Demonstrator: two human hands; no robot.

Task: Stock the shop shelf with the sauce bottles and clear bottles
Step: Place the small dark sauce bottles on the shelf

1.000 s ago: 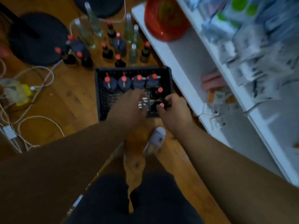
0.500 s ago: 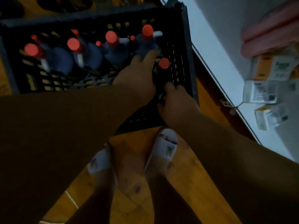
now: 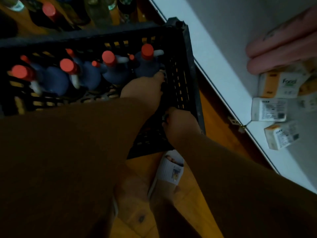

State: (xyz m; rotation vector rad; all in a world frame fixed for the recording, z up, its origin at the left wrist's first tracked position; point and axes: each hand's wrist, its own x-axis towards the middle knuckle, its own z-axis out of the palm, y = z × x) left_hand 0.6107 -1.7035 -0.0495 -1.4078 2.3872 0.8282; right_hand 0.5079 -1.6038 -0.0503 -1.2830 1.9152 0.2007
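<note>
Crate (image 3: 187, 54) on floor (image 3: 214, 117), left of shelf (image 3: 223, 54). Row of sauce bottles (image 3: 113, 69) upright along crate's far side. More bottles (image 3: 51, 12) on floor behind crate. Both hands inside crate's right end: left hand (image 3: 142, 88) just before rightmost bottle in row, right hand (image 3: 180, 124) nearer, beside right wall. On shelf, right: boxes (image 3: 269, 109), rolled bundle (image 3: 281, 43) behind. Foot in slipper (image 3: 169, 170) before crate.

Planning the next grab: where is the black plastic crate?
In the head view, the black plastic crate sits on the wooden floor upper left, beside the white shelf.
</note>
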